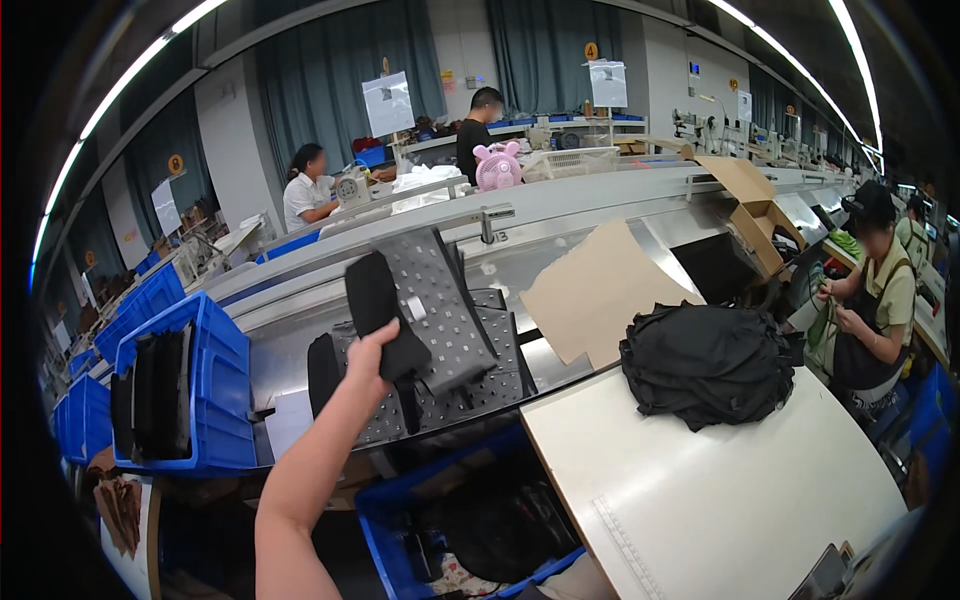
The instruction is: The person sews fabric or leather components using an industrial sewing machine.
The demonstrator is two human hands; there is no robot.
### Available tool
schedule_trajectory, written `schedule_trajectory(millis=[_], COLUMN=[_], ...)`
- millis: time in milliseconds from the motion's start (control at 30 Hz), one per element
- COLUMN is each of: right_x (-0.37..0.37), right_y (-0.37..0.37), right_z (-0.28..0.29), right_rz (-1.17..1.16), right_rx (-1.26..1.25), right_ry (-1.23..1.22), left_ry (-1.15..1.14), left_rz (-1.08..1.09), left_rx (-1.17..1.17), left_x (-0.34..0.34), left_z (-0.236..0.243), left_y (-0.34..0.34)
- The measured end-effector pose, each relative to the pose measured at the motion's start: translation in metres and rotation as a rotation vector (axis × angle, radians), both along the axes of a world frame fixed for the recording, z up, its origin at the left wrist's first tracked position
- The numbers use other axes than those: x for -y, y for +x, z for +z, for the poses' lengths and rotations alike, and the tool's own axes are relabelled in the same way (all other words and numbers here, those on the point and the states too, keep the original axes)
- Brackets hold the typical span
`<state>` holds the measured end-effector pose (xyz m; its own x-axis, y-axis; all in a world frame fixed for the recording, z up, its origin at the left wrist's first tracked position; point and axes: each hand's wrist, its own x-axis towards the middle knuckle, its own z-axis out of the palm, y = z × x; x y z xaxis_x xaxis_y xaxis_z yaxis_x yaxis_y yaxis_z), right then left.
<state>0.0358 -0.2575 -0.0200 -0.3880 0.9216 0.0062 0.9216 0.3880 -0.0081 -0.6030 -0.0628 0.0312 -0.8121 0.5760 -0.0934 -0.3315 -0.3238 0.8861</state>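
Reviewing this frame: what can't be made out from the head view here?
- Right hand: not in the head view at all.
- Left hand: seen from behind, so its grip on the black fabric piece is partly hidden.
- Perforated grey form: its lower part is covered by the fabric piece and the hand.
- Blue bin below: contents dark and shadowed.
- Black garment pile: single pieces can't be told apart.

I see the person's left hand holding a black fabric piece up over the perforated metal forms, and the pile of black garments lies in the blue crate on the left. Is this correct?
Not quite. The head view shows the pile of black garments lying on the pale worktable at the right, not in the blue crate. The rest holds: the left hand grips a black fabric piece above the perforated metal forms.
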Motion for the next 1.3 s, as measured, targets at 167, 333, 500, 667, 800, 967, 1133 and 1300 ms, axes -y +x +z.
schedule_trajectory(millis=[167,333,500,667,800,967,1133,1300], right_x=[-0.005,-0.003,-0.005,-0.004,-0.005,-0.005,-0.004,-0.003], right_y=[0.001,-0.001,-0.004,-0.004,-0.003,0.0,0.002,0.005], right_z=[-0.004,-0.003,-0.001,0.002,0.003,-0.001,-0.007,-0.007], right_rz=[0.041,0.007,-0.047,-0.005,-0.01,-0.003,-0.004,-0.007], right_rx=[-0.023,-0.018,-0.007,0.0,-0.015,-0.012,-0.009,-0.046], right_ry=[0.079,0.071,0.119,0.194,0.203,0.223,0.257,0.263], left_ry=[-0.359,-0.801,-0.377,-0.068,0.201,0.321,0.204,-0.012], left_rz=[0.083,0.548,0.204,-0.187,-0.355,-0.467,-0.515,-0.42], left_rx=[-0.22,-1.201,-1.778,-1.967,-2.125,-1.987,-1.764,-1.694], left_x=[0.006,0.02,0.0,-0.036,-0.066,-0.12,-0.201,-0.26], left_z=[-0.057,-0.029,-0.006,-0.011,-0.015,-0.015,-0.005,-0.017], left_y=[-0.006,0.006,0.083,0.174,0.233,0.292,0.333,0.359])
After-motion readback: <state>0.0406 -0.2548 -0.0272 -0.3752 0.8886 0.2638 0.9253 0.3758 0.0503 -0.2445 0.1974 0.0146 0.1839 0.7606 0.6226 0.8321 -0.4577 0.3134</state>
